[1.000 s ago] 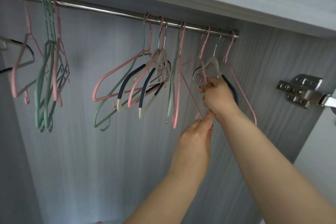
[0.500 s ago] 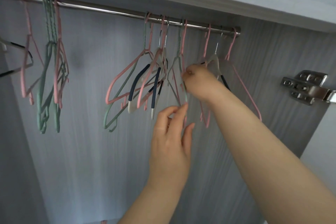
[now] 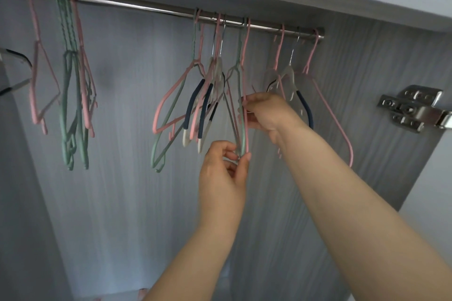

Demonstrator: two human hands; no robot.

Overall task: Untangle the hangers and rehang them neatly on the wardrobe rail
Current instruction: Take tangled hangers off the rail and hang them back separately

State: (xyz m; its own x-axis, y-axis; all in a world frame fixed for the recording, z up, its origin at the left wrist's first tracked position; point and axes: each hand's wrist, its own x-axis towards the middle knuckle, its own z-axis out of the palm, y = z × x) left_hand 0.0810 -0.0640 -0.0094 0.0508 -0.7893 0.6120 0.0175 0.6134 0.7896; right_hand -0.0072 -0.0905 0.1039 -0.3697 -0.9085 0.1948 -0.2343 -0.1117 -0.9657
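While green hanger [image 3: 239,51] and pink hanger [image 3: 246,134] hang together on the wardrobe rail [image 3: 146,9], left hand [image 3: 223,173] pinches their lower ends. Right hand [image 3: 266,112] grips the same pair higher up.

The left hand [image 3: 223,173] and right hand [image 3: 267,112] are bare, nails seemingly short.

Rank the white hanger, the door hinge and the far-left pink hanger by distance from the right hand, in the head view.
1. White hanger, just behind the right hand.
2. Door hinge, off to its right.
3. Far-left pink hanger, away on the opposite side.
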